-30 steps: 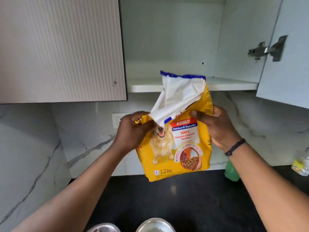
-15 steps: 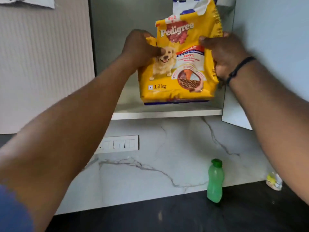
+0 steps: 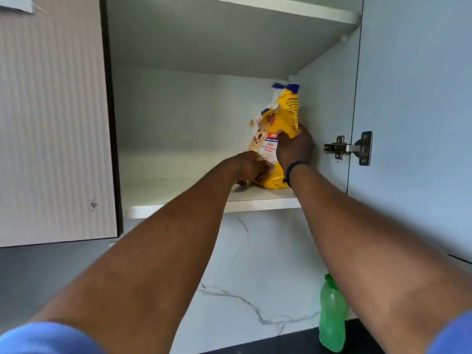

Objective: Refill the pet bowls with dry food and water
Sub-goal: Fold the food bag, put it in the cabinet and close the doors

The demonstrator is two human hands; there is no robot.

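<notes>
The yellow bag (image 3: 283, 123) stood upright on the shelf (image 3: 178, 192), at the cupboard's right side. The right hand (image 3: 295, 148) had its fingers wrapped around the bag's edge; the left hand (image 3: 251, 167) pressed its lower front, fingers hidden. A green bottle (image 3: 332, 315) stood on the desk below.

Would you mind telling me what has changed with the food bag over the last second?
The yellow dog food bag went from chest height over the counter up into the open cabinet and now stands on the lower shelf, near the right wall. Both the left hand and right hand remain on it. The green bottle stayed on the counter.
</notes>
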